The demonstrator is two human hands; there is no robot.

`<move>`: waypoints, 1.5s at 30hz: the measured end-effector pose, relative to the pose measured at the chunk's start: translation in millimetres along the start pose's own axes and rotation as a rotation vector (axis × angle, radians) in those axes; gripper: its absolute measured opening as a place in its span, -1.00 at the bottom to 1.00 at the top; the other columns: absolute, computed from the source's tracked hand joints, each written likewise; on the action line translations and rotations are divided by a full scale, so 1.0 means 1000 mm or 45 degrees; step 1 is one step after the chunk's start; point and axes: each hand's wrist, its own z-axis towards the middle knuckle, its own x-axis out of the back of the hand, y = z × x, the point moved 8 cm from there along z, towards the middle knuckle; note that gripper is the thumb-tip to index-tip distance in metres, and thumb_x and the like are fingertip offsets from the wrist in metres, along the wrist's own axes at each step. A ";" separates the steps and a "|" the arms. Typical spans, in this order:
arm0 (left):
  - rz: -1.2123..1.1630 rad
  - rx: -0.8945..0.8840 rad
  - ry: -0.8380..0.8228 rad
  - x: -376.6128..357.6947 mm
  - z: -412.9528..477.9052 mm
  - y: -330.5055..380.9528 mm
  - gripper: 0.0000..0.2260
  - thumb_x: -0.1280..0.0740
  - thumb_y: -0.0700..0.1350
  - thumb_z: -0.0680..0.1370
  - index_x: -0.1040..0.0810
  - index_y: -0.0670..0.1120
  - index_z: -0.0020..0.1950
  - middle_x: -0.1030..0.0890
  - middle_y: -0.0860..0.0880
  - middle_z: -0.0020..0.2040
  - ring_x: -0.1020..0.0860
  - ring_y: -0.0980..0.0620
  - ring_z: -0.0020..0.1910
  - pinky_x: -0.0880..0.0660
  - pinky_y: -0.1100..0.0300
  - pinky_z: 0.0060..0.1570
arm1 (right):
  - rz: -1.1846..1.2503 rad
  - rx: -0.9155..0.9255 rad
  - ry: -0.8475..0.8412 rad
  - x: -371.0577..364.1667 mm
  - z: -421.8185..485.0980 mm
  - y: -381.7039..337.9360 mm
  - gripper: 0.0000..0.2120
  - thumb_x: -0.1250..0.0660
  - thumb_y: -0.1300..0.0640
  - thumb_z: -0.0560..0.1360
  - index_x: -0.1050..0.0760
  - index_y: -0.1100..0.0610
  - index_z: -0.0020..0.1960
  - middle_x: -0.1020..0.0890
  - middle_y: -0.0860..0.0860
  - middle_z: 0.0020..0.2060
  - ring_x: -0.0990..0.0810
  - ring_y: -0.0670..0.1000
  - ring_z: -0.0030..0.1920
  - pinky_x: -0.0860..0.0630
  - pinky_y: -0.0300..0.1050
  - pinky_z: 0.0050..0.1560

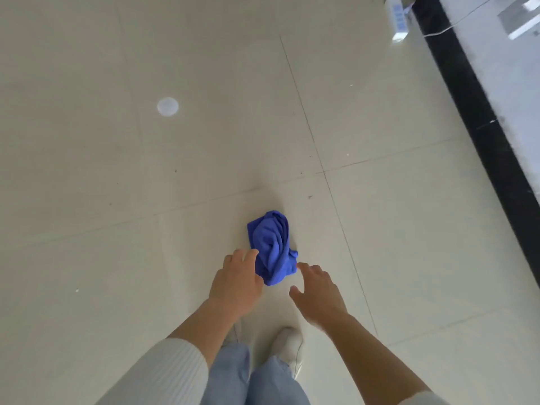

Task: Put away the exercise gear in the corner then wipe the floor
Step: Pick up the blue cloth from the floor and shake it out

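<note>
Here the crumpled blue cloth (pixel 273 247) lies on the tiled floor (pixel 117 200), well apart from the black edge strip (pixel 479 127). The left hand (pixel 236 285) and right hand (pixel 318 293) flank its near edges, fingers loosely spread.

I work from single view: head-worn wide-angle camera, facing forward and steeply down. Frame almost all floor (pixel 117 200). Forearms enter from bottom edge. left hand (pixel 236 285) and right hand (pixel 318 293) sit close under lens, low centre, with white shoe (pixel 287 346) directly beneath. Black skirting strip (pixel 482 127) cuts upper right diagonally, so view sits skewed to wall.
</note>
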 end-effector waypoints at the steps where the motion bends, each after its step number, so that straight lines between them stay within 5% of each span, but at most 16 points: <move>1: 0.014 0.001 -0.020 -0.019 0.025 -0.014 -0.52 -0.13 -0.11 0.59 -0.14 -0.01 0.50 -0.28 -0.03 0.42 -0.30 -0.04 0.30 -0.40 0.11 0.16 | 0.015 -0.020 -0.005 -0.018 0.028 0.007 -0.52 -0.16 0.02 0.57 -0.19 -0.01 0.46 -0.40 0.00 0.28 -0.38 0.05 0.26 -0.38 -0.07 0.22; 6: -0.094 0.012 -0.028 -0.099 0.139 -0.059 -0.47 -0.18 -0.07 0.59 -0.08 0.00 0.54 -0.32 -0.04 0.41 -0.34 -0.05 0.32 -0.40 0.10 0.17 | 0.160 -0.144 0.032 -0.091 0.147 0.039 -0.68 -0.19 0.01 0.51 -0.34 0.07 0.24 -0.49 -0.01 0.10 -0.47 0.06 0.08 -0.46 -0.05 0.01; 10: -0.123 -0.072 -0.064 -0.135 0.199 -0.068 -0.43 -0.23 0.03 0.58 -0.06 0.04 0.53 -0.40 -0.01 0.24 -0.47 -0.07 0.15 -0.46 0.09 0.06 | 0.308 -0.202 0.075 -0.127 0.201 0.057 -0.77 -0.24 -0.02 0.42 -0.41 0.07 0.01 -0.52 -0.02 -0.08 -0.52 0.03 -0.19 -0.43 -0.14 -0.30; 13: -0.191 -0.103 0.004 -0.132 0.210 -0.065 -0.93 -0.17 -0.08 0.59 -0.36 -0.06 0.02 -0.51 0.00 -0.14 -0.51 -0.03 -0.22 -0.45 0.11 -0.24 | 0.489 -0.191 0.116 -0.124 0.204 0.063 -0.97 -0.21 0.16 0.44 -0.39 0.11 -0.13 -0.55 0.02 -0.19 -0.47 0.03 -0.29 -0.43 -0.10 -0.30; 15: -0.228 -0.111 0.034 -0.114 0.195 -0.053 -0.90 -0.15 -0.15 0.59 -0.31 -0.10 -0.11 -0.46 0.00 -0.29 -0.41 0.03 -0.37 -0.31 0.17 -0.39 | 0.601 -0.186 0.165 -0.103 0.185 0.063 -0.92 -0.20 0.22 0.44 -0.32 0.11 -0.20 -0.50 0.01 -0.29 -0.40 0.01 -0.35 -0.38 -0.12 -0.34; 20: -0.262 -0.217 0.111 -0.020 0.102 0.003 -0.94 -0.16 -0.19 0.56 -0.38 -0.17 -0.05 -0.50 -0.06 -0.26 -0.40 0.00 -0.34 -0.30 0.18 -0.36 | 0.721 -0.153 0.307 -0.005 0.079 0.039 -0.92 -0.21 0.22 0.45 -0.30 0.16 -0.16 -0.42 -0.02 -0.35 -0.32 0.00 -0.40 -0.27 -0.19 -0.43; 28: -0.207 -0.381 0.194 0.180 -0.093 0.139 -0.79 -0.16 -0.16 0.57 -0.22 -0.06 -0.24 -0.36 0.02 -0.34 -0.31 0.04 -0.39 -0.21 0.14 -0.38 | 0.658 -0.048 0.442 0.198 -0.174 -0.035 -0.81 -0.27 0.15 0.42 -0.24 0.11 -0.22 -0.39 -0.03 -0.37 -0.30 0.04 -0.36 -0.26 -0.12 -0.36; 32: -0.212 -0.512 0.167 0.253 -0.184 0.214 -0.91 -0.16 -0.17 0.57 -0.37 -0.11 -0.14 -0.46 -0.01 -0.27 -0.41 -0.01 -0.30 -0.30 0.13 -0.31 | 0.591 -0.016 0.539 0.287 -0.299 -0.051 -0.91 -0.25 0.16 0.40 -0.32 0.10 -0.19 -0.49 0.01 -0.28 -0.38 0.03 -0.33 -0.34 -0.13 -0.35; 37: -0.130 -0.858 0.104 0.311 -0.289 0.299 -0.85 -0.21 -0.17 0.53 -0.37 0.00 -0.23 -0.49 0.04 -0.34 -0.42 0.04 -0.37 -0.32 0.24 -0.36 | 0.578 -0.003 0.768 0.366 -0.438 -0.038 -0.92 -0.32 0.15 0.37 -0.41 0.08 -0.21 -0.59 0.06 -0.19 -0.52 0.06 -0.23 -0.45 -0.10 -0.28; 41: 0.009 -1.129 0.044 0.333 -0.353 0.366 -0.95 -0.25 -0.15 0.51 -0.45 -0.09 -0.16 -0.47 0.03 -0.37 -0.40 0.05 -0.41 -0.30 0.25 -0.40 | 0.569 -0.024 0.947 0.397 -0.530 -0.012 -0.92 -0.35 0.16 0.37 -0.45 0.11 -0.19 -0.59 0.03 -0.17 -0.57 0.09 -0.15 -0.48 -0.08 -0.22; 45: 0.090 -1.299 -0.176 0.325 -0.419 0.437 -0.91 -0.32 -0.13 0.41 -0.45 -0.03 -0.28 -0.50 0.05 -0.43 -0.46 0.09 -0.42 -0.35 0.27 -0.39 | 0.604 -0.066 1.147 0.413 -0.617 0.026 -0.91 -0.37 0.19 0.35 -0.49 0.04 -0.20 -0.58 -0.06 -0.22 -0.55 0.03 -0.15 -0.50 -0.10 -0.16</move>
